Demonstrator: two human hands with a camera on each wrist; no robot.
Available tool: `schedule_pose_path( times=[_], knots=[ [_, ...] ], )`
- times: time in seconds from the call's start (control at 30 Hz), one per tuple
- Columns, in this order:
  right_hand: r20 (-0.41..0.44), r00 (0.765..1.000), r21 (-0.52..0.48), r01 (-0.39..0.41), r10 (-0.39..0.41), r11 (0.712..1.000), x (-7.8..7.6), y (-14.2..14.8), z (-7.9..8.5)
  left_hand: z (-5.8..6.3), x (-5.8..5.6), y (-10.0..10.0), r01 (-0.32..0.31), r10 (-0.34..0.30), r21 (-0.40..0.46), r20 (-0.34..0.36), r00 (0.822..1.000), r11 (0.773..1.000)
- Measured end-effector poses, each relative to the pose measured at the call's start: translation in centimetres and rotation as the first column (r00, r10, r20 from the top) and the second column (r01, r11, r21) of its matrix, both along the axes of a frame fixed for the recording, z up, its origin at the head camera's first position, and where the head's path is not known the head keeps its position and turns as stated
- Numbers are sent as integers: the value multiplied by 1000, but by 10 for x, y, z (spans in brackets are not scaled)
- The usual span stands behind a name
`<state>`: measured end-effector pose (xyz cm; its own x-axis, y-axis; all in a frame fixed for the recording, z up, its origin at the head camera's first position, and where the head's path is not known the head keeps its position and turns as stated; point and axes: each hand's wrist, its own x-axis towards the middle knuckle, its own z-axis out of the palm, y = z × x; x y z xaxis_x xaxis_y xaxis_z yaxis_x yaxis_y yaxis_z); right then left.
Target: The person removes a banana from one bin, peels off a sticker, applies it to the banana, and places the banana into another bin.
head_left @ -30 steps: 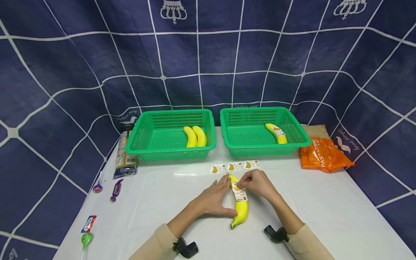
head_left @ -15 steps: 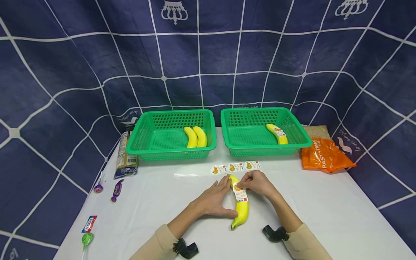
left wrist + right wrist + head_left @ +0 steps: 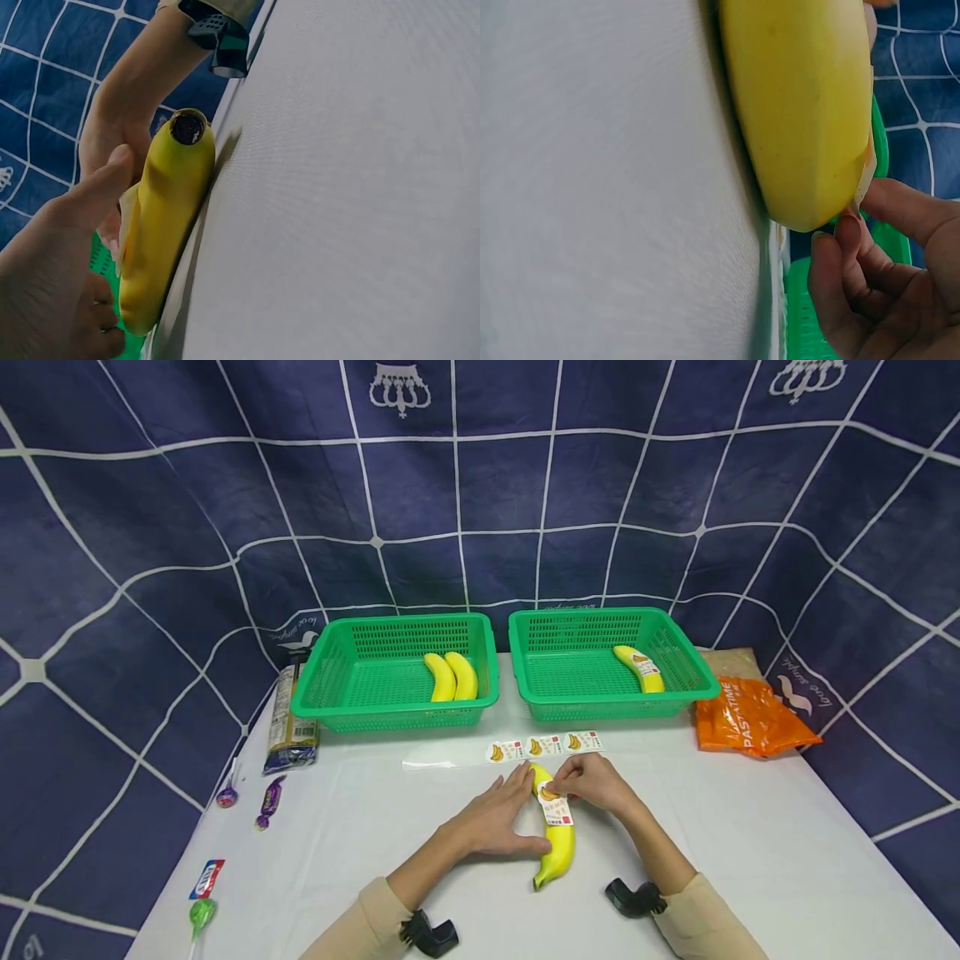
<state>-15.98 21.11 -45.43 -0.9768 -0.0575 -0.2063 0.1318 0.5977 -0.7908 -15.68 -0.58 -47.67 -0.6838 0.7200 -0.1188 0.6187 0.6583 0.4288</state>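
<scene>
A yellow banana lies lengthwise on the white table between the two hands. Along its upper part is a white sticker printed with bananas and red marks. My right hand pinches the sticker's far end between thumb and finger, and in the right wrist view that sticker edge stands off the peel. My left hand rests along the banana's left side, fingers stretched to its far end and thumb against its lower half. In the left wrist view the banana's dark tip faces the camera.
Behind lie a backing strip with several stickers, a left green basket with two bananas, and a right green basket with one stickered banana. An orange pasta bag, a dark packet, candies and a green lollipop flank them.
My left thumb has shifted slightly up along the banana. The right hand keeps its pinch on the sticker, and all else stays nearly still.
</scene>
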Motion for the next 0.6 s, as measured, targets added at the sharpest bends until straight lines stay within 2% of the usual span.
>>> schedule_pose_path(
  times=[0.3, 0.6],
  knots=[
    [-22, 1000, 25, -14, 15, 1000, 2, -2, 5, 2, -10, 16, -66, 70, 112, -38, 997, 991],
    [-20, 1000, 49, -2, 3, 999, 2, -4, 3, -2, -15, 17, -55, 59, 70, -63, 996, 996]
  ],
)
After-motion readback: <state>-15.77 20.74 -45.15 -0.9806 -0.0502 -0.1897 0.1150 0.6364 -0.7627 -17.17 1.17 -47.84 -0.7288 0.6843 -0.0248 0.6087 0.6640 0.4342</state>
